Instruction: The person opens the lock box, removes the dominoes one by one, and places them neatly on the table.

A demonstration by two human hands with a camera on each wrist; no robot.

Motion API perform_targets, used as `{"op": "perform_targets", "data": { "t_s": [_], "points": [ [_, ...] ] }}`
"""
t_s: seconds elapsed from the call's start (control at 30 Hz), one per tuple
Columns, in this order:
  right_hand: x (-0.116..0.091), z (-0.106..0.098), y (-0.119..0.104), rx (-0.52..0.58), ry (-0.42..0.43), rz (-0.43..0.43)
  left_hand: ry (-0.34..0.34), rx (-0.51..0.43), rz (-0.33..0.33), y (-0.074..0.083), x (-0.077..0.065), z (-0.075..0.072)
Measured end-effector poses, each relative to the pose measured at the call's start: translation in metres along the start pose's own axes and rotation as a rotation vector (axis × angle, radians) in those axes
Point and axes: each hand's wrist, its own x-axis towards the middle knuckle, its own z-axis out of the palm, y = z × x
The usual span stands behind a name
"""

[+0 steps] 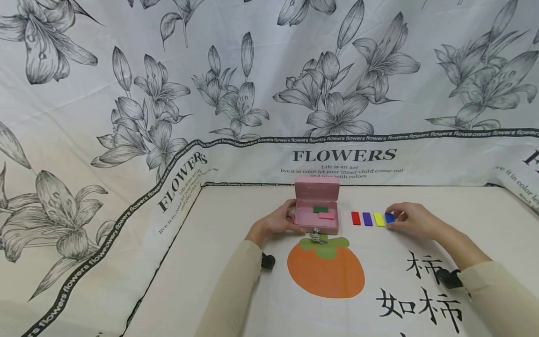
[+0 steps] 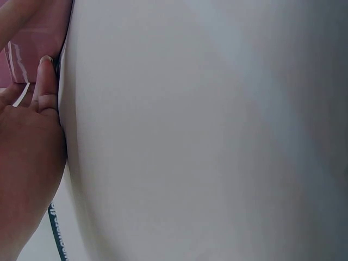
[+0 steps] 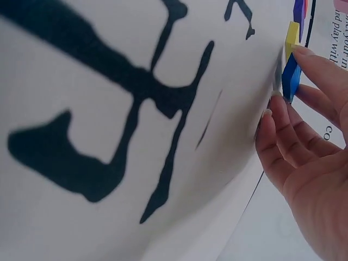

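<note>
A small pink metal box point(image 1: 316, 229) stands with its lid raised, a green block point(image 1: 321, 209) and a pink block point(image 1: 326, 216) inside. At its left side my left hand point(image 1: 275, 220) holds it, thumb near the front corner; the left wrist view shows the fingers on the pink box wall point(image 2: 41, 32). To the right, my right hand point(image 1: 414, 221) pinches a blue block point(image 1: 389, 217) between thumb and fingers, close beside a yellow block point(image 1: 379, 219). In the right wrist view the blue block point(image 3: 291, 80) is at the fingertips, low against the cloth.
Left of the yellow block, a purple block point(image 1: 368, 219) and a red block point(image 1: 356, 218) lie in the same row. A small metal latch point(image 1: 316, 236) hangs at the box front. The white tablecloth point(image 1: 202, 262) bears an orange persimmon print point(image 1: 326, 276) and black characters.
</note>
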Motion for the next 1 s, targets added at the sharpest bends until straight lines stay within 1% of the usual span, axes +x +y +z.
{"op": "perform_targets", "data": {
  "t_s": [0.2,0.57,0.8,1.0],
  "points": [
    [0.0001,0.0012,0.0013,-0.011,-0.007,-0.003,-0.001,-0.012,0.001,-0.0020,0.0006,0.0009],
    [0.0011,0.0005,0.0009,-0.017,-0.036,0.026,-0.015,-0.040,0.011,-0.0005,0.0013,0.0013],
    [0.0028,0.0004,0.0033,-0.008,-0.034,0.031,-0.007,-0.009,0.011,0.0009,0.0006,0.0009],
    [0.0019,0.0003,0.0041,0.001,-0.034,0.035,-0.013,-0.021,0.011,-0.0005,0.0014,0.0000]
  ]
}}
